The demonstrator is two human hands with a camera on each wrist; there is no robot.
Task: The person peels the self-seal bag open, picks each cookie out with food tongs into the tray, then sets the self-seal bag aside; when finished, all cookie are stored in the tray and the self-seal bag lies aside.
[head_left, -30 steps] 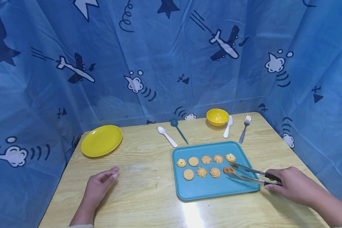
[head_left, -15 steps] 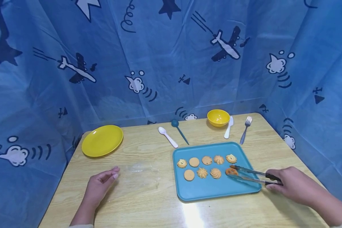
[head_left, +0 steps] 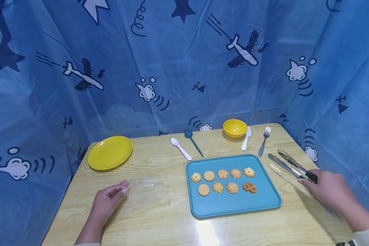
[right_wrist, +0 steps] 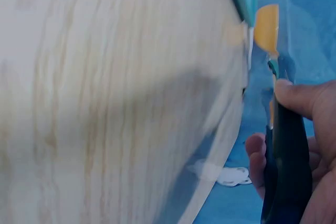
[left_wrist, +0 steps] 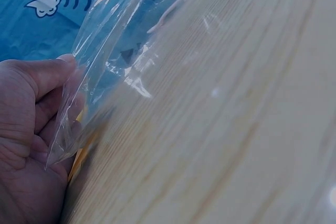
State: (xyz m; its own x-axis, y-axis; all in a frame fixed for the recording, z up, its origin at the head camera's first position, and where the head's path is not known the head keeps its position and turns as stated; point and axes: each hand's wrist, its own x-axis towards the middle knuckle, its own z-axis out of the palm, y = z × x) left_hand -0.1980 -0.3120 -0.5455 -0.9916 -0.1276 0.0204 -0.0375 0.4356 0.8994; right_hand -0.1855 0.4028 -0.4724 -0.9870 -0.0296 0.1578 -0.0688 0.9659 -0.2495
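My left hand [head_left: 106, 203] pinches the edge of a clear plastic bag [left_wrist: 107, 56] between thumb and fingers, at the table's left side. In the head view the bag's see-through film is hard to make out on the wood. My right hand [head_left: 333, 188] grips metal tongs [head_left: 290, 164] by their black handles, right of the teal tray [head_left: 230, 206]. The arms of the tongs stand apart, with nothing between their tips. On the tray lie several cookies [head_left: 217, 187] in two rows, and a pretzel-shaped cookie [head_left: 249, 187] ends the nearer row.
A yellow plate [head_left: 110, 152] is at the table's back left. Behind the tray lie a white spoon [head_left: 181, 149], a dark teal spoon [head_left: 193, 142], a white knife [head_left: 246, 138] and a fork [head_left: 264, 140]. A yellow bowl [head_left: 235, 128] stands beside the knife. A blue patterned curtain [head_left: 178, 68] encloses the table.
The tongs had their tips around the pretzel-shaped cookie and shifted it slightly right. They have since left it on the tray and moved right, off the tray. The left hand stays put.
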